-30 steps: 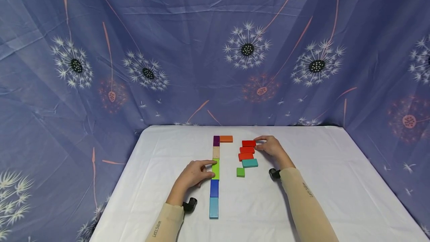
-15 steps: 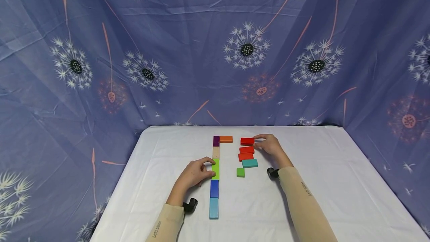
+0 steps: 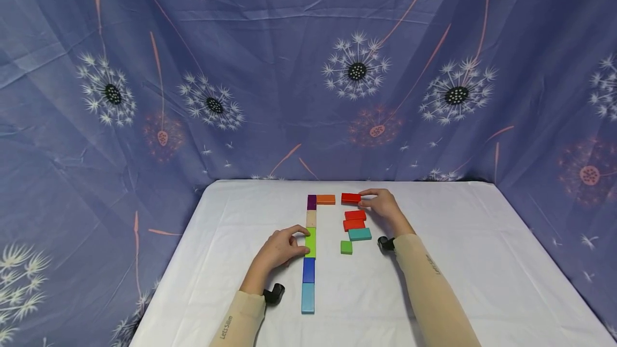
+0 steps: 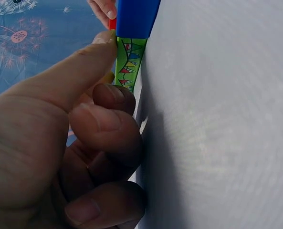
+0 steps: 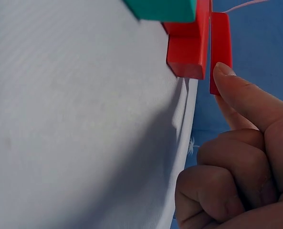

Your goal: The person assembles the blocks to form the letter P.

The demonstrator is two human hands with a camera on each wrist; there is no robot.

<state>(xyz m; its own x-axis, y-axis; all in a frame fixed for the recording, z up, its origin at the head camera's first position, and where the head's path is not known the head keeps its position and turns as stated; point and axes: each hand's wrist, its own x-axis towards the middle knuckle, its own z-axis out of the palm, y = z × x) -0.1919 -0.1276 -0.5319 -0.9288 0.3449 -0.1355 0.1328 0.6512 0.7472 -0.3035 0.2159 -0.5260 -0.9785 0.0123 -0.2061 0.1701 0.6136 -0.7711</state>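
My right hand (image 3: 384, 205) pinches one end of a red block (image 3: 350, 198) between thumb and fingers; in the right wrist view this red block (image 5: 221, 40) stands apart from the other reds. At the column of blocks, my left hand (image 3: 279, 248) has thumb and index finger on a lime green block (image 3: 311, 242) from its left side, its other fingers curled. In the left wrist view that green block (image 4: 130, 59) shows a printed flag pattern. Above it in the column are a wooden block (image 3: 311, 218) and a purple block (image 3: 311, 202); an orange block (image 3: 326, 200) extends right from the purple one.
Below the green block lie a dark blue block (image 3: 308, 270) and a light blue block (image 3: 308, 298). Right of the column are two more red blocks (image 3: 355, 215), a teal block (image 3: 360, 234) and a small green block (image 3: 346, 247). A patterned curtain (image 3: 289, 68) rises behind the white-covered table (image 3: 482, 261).
My right hand has carried the red block away from the other reds, leftward and toward the back, closer to the orange block. The left hand has stayed at the lime green block.
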